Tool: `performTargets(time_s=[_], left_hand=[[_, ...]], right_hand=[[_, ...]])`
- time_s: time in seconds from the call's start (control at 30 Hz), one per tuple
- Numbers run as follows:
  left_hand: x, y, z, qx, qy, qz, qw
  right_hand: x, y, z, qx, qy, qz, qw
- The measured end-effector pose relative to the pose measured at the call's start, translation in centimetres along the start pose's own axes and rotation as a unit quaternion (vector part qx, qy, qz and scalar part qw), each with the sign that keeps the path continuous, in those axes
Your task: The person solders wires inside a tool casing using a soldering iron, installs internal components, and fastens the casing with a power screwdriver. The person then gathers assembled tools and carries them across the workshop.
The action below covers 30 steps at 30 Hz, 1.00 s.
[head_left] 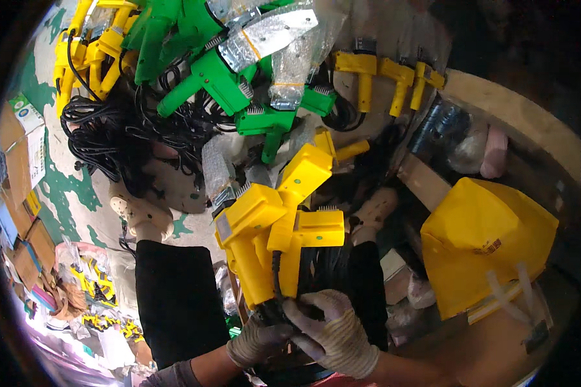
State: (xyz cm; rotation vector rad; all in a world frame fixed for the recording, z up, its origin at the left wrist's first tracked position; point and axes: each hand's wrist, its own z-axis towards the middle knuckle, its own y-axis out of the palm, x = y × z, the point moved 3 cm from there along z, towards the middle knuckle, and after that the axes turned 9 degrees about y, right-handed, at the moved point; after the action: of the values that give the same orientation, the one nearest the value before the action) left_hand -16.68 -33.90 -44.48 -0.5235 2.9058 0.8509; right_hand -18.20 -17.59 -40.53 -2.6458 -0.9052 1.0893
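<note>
Several yellow pistol-shaped corded power tools [255, 216] stand bunched in front of me, heads up and handles down. Their heads have toothed edges. My left hand [258, 345], in a light knit glove with grey fingertips, is closed around the black cords [271, 313] just below the handles. My right hand [339, 332], gloved alike, has its thumb and fingers bent against the same cords from the right. The lower ends of the cords are hidden behind my hands. Just beyond the bunch lie green tools [216, 80] of the same shape, some with bubble-wrapped [268, 35] ends.
More yellow tools [365, 71] lie at the far right and far left. Coiled black cords [100, 135] cover the floor at left. A yellow bag [487, 238] sits at right beside a cardboard box [519, 116]. Cardboard pieces [22, 238] line the left side.
</note>
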Motion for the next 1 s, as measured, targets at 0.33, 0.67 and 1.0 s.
performTargets(time_s=[0.33,0.67,1.0], left_hand=[[-0.6,-1.5,0.0,0.017,-0.005,0.101,0.995],[-2.1,-4.8,-1.5,0.085,-0.038,0.095,0.991],[-0.6,-1.4,0.0,0.001,0.081,0.212,0.974]], right_hand=[[28.0,-4.2,21.4,0.034,0.195,-0.469,0.861],[19.2,-1.9,12.5,-0.208,0.283,-0.422,0.836],[7.3,-5.1,-5.7,0.067,0.403,0.205,0.889]])
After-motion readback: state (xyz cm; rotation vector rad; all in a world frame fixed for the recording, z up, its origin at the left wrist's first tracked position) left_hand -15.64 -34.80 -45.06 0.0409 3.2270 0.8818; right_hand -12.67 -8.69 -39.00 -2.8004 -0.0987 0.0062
